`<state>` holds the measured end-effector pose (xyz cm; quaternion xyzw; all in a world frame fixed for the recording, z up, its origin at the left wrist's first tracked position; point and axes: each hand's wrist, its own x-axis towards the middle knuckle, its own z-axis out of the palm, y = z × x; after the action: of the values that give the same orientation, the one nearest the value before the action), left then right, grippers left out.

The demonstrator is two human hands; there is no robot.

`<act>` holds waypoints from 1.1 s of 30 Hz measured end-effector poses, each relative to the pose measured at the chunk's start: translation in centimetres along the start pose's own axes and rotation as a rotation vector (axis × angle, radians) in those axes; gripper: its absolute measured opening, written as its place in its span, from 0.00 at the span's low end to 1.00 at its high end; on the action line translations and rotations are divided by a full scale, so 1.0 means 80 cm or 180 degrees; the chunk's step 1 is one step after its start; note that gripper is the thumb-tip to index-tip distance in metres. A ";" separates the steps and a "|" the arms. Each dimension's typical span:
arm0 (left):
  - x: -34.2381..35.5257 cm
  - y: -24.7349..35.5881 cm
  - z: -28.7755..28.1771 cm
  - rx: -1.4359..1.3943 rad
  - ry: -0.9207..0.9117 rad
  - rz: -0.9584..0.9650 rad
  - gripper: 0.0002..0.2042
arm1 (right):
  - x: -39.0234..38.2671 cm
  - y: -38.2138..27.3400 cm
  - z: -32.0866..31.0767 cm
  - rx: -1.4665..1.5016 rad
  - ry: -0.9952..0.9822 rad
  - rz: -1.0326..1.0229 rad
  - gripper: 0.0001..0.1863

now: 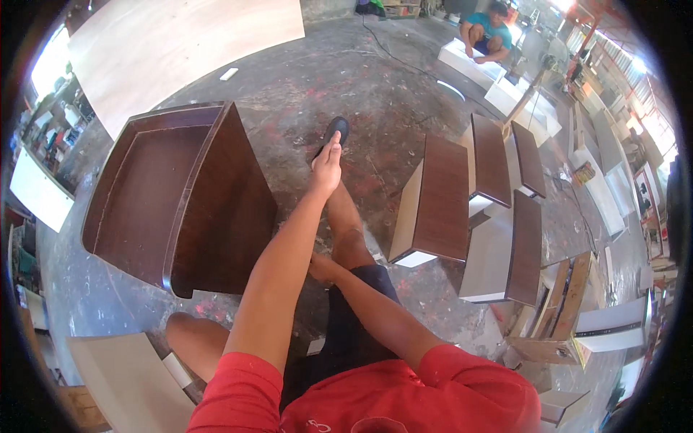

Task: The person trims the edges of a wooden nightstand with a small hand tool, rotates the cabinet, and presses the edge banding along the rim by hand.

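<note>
My left arm reaches forward, and my left hand (327,170) is held in the air above my outstretched leg, just short of the dark shoe (336,132). Its fingers are stretched out with nothing seen in them. My right hand (322,268) crosses low behind my left forearm, beside my knee and near the lower edge of a dark brown wooden cabinet (224,195). The fingers of that hand are hidden. The cabinet rests on the floor to my left, its shallow recessed face (155,195) tilted up.
Several drawers with brown fronts (442,195) stand to my right. Behind them lies an open cardboard box (556,310). A large pale board (195,50) is at the far left. A person in a teal shirt (491,32) squats over a white panel (469,65) at the back.
</note>
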<state>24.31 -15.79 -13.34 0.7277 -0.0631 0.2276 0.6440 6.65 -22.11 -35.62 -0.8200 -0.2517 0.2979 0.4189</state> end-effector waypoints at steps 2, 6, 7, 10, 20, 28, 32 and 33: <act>-0.013 -0.001 -0.007 0.0000 0.0041 0.0153 0.25 | -0.006 -0.013 -0.003 0.0082 -0.0077 0.0072 0.31; -0.064 -0.006 -0.058 -0.0156 0.0081 0.0125 0.25 | -0.023 -0.069 0.003 -0.0065 -0.0256 0.0077 0.30; -0.077 0.008 -0.048 -0.0142 -0.0013 -0.0245 0.25 | -0.024 -0.059 -0.010 -0.0093 -0.0187 0.0066 0.30; -0.120 0.014 -0.077 -0.0061 -0.0240 -0.0466 0.25 | -0.015 -0.051 -0.006 -0.0287 -0.0263 0.0215 0.28; -0.388 -0.159 -0.215 0.1374 -0.0075 -0.2309 0.25 | 0.007 -0.007 0.020 -0.1531 -0.0576 -0.0693 0.21; -0.484 -0.170 -0.221 0.1773 -0.1180 -0.3231 0.24 | 0.021 -0.020 0.034 -0.1544 -0.0931 -0.0671 0.20; -0.475 -0.167 -0.229 0.2010 -0.1681 -0.3134 0.24 | 0.022 -0.018 0.033 -0.1614 -0.0966 -0.0720 0.19; -0.475 -0.168 -0.228 0.2055 -0.1815 -0.3116 0.23 | 0.022 -0.015 0.034 -0.1615 -0.0969 -0.0701 0.19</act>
<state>-8.84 -3.67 -39.97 0.8610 0.1787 -0.2866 0.3803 5.74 -18.87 -36.40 -0.8121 -0.4652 0.2978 0.1882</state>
